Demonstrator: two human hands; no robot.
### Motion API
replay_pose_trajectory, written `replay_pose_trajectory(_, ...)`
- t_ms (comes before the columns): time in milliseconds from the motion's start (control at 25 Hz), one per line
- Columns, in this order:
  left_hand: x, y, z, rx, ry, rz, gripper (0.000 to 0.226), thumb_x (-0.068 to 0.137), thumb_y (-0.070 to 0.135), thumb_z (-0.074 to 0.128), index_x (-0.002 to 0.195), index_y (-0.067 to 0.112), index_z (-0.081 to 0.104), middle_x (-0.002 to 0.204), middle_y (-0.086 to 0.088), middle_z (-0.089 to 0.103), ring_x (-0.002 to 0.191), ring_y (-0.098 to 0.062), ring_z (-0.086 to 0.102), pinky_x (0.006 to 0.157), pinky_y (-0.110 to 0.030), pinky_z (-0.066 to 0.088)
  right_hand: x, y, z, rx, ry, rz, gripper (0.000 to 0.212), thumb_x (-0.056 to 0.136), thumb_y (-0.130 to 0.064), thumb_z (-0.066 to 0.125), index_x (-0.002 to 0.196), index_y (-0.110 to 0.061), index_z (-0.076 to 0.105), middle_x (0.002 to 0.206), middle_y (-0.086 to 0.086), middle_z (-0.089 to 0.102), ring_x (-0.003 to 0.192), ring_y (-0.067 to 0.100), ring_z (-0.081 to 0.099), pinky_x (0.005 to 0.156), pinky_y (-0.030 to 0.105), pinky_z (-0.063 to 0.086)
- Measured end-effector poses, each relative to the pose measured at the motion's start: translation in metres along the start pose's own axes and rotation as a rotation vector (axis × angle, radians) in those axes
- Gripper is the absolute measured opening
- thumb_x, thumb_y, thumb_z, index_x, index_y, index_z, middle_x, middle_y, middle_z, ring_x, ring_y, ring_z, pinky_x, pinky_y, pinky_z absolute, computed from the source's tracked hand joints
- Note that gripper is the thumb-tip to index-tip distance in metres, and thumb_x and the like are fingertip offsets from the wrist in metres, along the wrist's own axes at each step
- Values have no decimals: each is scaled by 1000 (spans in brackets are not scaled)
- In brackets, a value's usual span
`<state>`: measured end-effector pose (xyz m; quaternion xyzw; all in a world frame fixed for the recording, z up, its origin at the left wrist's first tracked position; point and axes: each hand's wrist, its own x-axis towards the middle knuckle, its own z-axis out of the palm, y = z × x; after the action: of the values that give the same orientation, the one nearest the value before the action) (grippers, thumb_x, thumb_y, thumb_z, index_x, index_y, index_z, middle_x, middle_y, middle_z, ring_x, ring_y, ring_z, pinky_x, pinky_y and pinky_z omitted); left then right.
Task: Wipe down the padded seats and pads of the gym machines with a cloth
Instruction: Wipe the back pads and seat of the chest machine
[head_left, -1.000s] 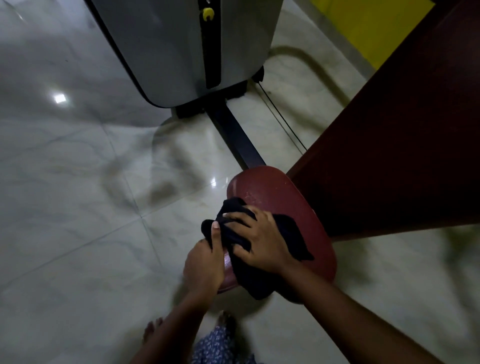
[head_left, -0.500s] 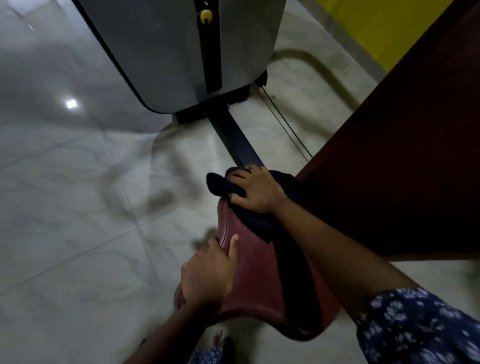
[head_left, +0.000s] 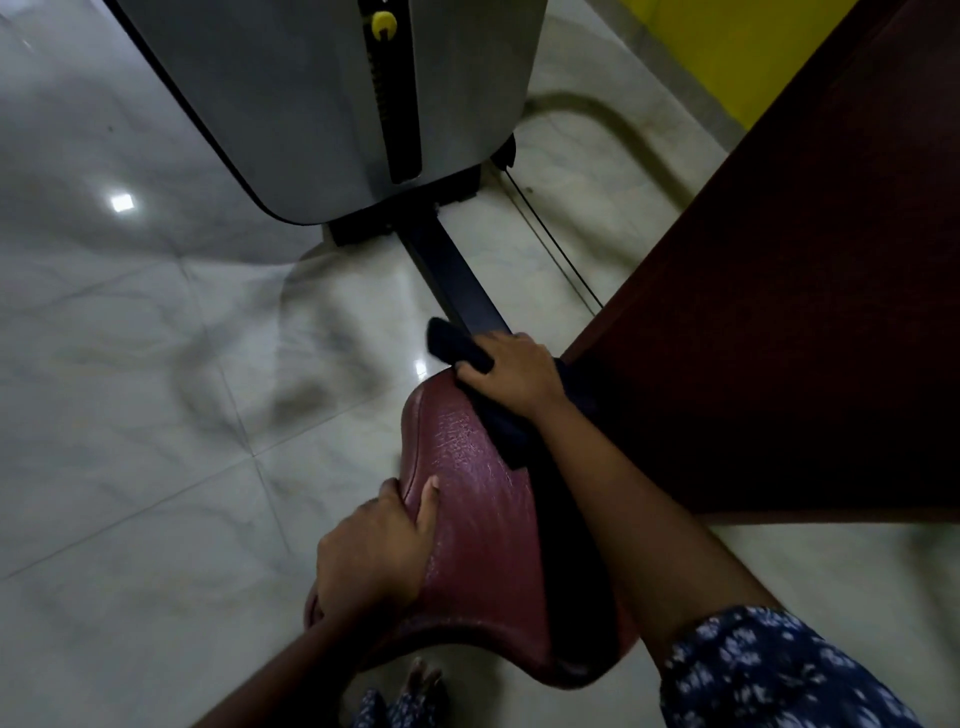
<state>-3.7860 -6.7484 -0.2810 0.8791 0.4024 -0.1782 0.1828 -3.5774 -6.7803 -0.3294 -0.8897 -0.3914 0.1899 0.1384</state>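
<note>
A dark red padded seat (head_left: 483, 525) of a gym machine fills the lower middle of the view. My left hand (head_left: 376, 545) grips the seat's left edge, thumb on top and fingers wrapped under the rim. At the seat's far end my right hand (head_left: 511, 376) presses a dark cloth (head_left: 460, 348) against the pad, fingers curled over the cloth. Part of the cloth trails back under my right wrist along the seat's right side.
A tall dark red back pad (head_left: 789, 312) rises at the right, close to my right arm. A dark rail (head_left: 457, 275) runs from the seat to the grey weight-stack cover (head_left: 322, 104) with a yellow pin (head_left: 383, 22). Glossy marble floor (head_left: 130, 415) lies to the left.
My right hand has slid the cloth from the near part of the seat to its far end. My left hand moved from the cloth to the seat's left edge. The view has come closer.
</note>
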Motion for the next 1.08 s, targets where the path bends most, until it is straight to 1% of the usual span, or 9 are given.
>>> replay_pose_trajectory(80, -2, 0, 0, 5, -2, 6, 61, 92, 61, 12, 115, 20, 50, 104, -8, 67, 97, -28, 63, 79, -36, 44, -7, 19, -3, 176, -43, 147, 48, 90, -54, 45, 121, -17, 52, 120, 6, 58, 108, 28, 54, 80, 33, 38)
replay_pose_trajectory(160, -4, 1, 0, 2, 10, 11, 60, 92, 60, 12, 112, 19, 51, 102, -8, 67, 96, -28, 63, 79, -36, 45, -23, 34, 0, 279, -40, 220, 54, 89, -60, 45, 123, -19, 49, 121, 6, 58, 109, 28, 55, 81, 32, 39)
replay_pose_trajectory(280, -4, 2, 1, -2, 22, 10, 60, 92, 60, 13, 111, 18, 52, 100, -9, 67, 95, -29, 63, 79, -36, 45, -59, 49, 5, 382, -13, 305, 68, 83, -71, 42, 135, -27, 39, 130, 4, 56, 114, 28, 55, 93, 39, 44)
replay_pose_trajectory(360, -4, 2, 1, -2, 21, 11, 61, 92, 60, 13, 111, 17, 52, 101, -11, 67, 95, -30, 63, 78, -36, 45, -91, 60, 9, 422, 12, 352, 66, 85, -68, 42, 138, -29, 35, 135, 1, 52, 117, 25, 53, 96, 39, 43)
replay_pose_trajectory(520, -6, 4, 0, -18, 29, 21, 59, 93, 58, 15, 112, 15, 52, 102, -12, 67, 96, -31, 63, 78, -36, 44, -153, 75, 17, 529, 48, 455, 61, 87, -63, 43, 134, -26, 41, 131, 0, 55, 117, 23, 54, 93, 31, 41)
replay_pose_trajectory(600, -6, 4, 0, -14, 26, 20, 59, 94, 57, 15, 112, 15, 51, 103, -11, 67, 96, -31, 63, 78, -36, 44, -140, 75, 15, 537, 36, 456, 61, 87, -62, 43, 136, -26, 40, 133, 2, 54, 118, 24, 53, 95, 34, 42)
replay_pose_trajectory(720, -6, 4, 0, -19, 32, 17, 58, 94, 57, 15, 113, 16, 52, 104, -11, 67, 97, -30, 63, 78, -35, 43, -84, 62, 8, 462, 14, 366, 60, 88, -64, 41, 137, -29, 37, 134, 4, 53, 118, 28, 53, 97, 41, 43)
replay_pose_trajectory(840, -5, 3, 1, -14, 45, 22, 58, 94, 57, 16, 110, 15, 53, 103, -12, 66, 97, -31, 62, 77, -35, 41, -53, 53, 7, 466, 8, 345, 57, 91, -62, 37, 140, -32, 35, 134, 6, 53, 117, 30, 53, 97, 42, 43)
replay_pose_trajectory(1080, -7, 0, 1, -41, 60, 43, 62, 94, 57, 16, 106, 11, 55, 100, -16, 65, 94, -35, 61, 75, -37, 40, -113, 68, 14, 473, 56, 481, 57, 88, -67, 36, 136, -36, 39, 131, 4, 56, 117, 30, 53, 93, 36, 42)
